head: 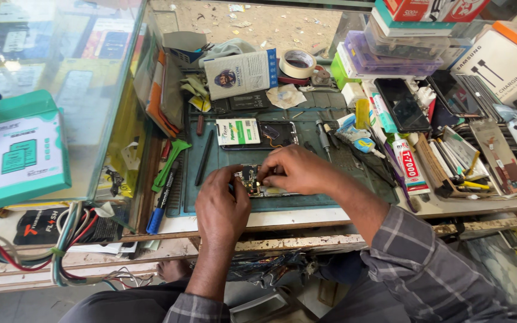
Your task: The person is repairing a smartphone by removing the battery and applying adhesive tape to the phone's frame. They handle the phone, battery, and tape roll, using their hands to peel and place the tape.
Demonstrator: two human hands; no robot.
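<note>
A green-and-white box (20, 152) stands at the left; a white-and-blue package (241, 73) leans far centre; dark phone screen (402, 104) lies right.

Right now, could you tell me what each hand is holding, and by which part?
Both hands are on the opened phone lying on the work mat. The left hand steadies its left edge; the right hand fingertips press at its upper middle. Neither lifts it.

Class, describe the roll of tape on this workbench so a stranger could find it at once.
Start at the dark green work mat where the two hands meet, then look to its far edge. Just beyond, right of the propped white booklet, lies the roll of tape. It is the only round, cream ring with a hollow middle among flat boxes and phones.
</note>
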